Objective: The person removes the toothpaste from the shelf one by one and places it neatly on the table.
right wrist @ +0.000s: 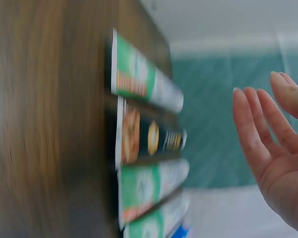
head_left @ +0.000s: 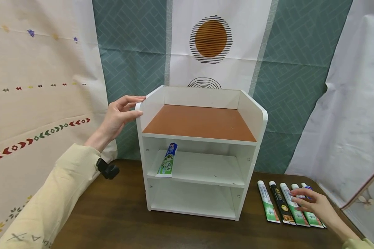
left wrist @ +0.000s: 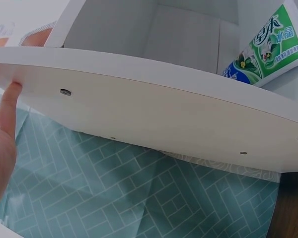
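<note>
A white shelf unit (head_left: 199, 178) with a brown top board stands on the table. My left hand (head_left: 119, 112) holds the rounded upper front corner of its left side panel (left wrist: 154, 106), thumb and fingers against the edge. On the middle shelf, at the left, lies a green and blue toothpaste tube (head_left: 167, 160), its flat end at the shelf's front edge. To the right of the unit, my right hand (head_left: 313, 204) hovers over a row of toothpaste tubes (head_left: 268, 202), partly covering those at the right. In the right wrist view its fingers (right wrist: 256, 124) are spread and hold nothing.
The row on the dark wooden table (head_left: 112, 204) has several white and green tubes and one black tube (right wrist: 154, 136). Patterned cloth (head_left: 131, 65) hangs behind the unit, with pale cloth at both sides. A framed panel (head_left: 369, 197) leans at the far right.
</note>
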Motion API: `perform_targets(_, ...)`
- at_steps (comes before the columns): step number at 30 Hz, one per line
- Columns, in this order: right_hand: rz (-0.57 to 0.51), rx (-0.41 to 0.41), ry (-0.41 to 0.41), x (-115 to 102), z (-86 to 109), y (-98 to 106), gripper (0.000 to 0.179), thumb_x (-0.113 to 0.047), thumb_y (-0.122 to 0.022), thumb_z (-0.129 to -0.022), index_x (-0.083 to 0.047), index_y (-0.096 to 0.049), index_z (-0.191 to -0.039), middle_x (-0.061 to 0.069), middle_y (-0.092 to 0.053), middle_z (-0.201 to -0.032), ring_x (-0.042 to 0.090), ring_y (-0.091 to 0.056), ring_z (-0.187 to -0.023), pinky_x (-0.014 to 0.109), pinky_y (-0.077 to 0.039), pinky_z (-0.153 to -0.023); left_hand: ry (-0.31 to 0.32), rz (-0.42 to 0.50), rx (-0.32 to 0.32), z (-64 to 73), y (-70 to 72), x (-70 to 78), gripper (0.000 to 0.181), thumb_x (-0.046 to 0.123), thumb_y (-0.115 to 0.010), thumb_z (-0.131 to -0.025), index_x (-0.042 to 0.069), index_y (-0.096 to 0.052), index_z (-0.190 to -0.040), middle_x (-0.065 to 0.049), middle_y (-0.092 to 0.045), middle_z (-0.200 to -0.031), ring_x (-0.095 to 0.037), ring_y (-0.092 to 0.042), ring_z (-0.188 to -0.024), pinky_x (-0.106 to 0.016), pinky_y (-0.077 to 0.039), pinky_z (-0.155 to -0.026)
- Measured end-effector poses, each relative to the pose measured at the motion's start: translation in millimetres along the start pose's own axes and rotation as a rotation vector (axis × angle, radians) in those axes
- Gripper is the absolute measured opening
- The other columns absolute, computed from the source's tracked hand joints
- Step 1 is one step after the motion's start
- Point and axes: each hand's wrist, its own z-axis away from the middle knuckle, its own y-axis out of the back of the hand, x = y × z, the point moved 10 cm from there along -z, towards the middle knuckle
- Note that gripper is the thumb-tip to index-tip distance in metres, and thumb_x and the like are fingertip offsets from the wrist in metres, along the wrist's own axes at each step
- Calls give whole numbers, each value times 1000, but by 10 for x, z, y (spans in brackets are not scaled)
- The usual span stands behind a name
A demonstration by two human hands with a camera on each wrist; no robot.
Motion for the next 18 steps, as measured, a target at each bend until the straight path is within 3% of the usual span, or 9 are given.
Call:
perform_targets(4,-87,-94,82,-321,-10,-368,20,9,-53,-86,12,-55,-106,1,-62,-100,22,-63,-83,49,-48,-59,2,-1,0,-3,-3,-11,30,-5,-64,-80,7,-65,-107,-10,-51,-125,-29,-36,-120,-31,-43,-82)
perform_targets(11,-90,-192,177,-722,-63,-870,19,9,-53,-86,8,-57,-105,13,-63,-92,24,-63,-76,46,-49,-55,2,-21,-2,-1,-2,-20,29,-4,-64,-81,8,-65,-107,-9,-51,-125,-28,-36,-120,-33,-42,-82)
perform_targets(18,-107,-261,297,-1192,-151,-1324,22,12,-52,-86,4,-60,-105,14,-63,-93,26,-63,-76,42,-50,-55,-7,-30,2,1,8,0,29,-3,-65,-80,8,-65,-107,-9,-51,-125,-30,-37,-120,-33,-43,-82)
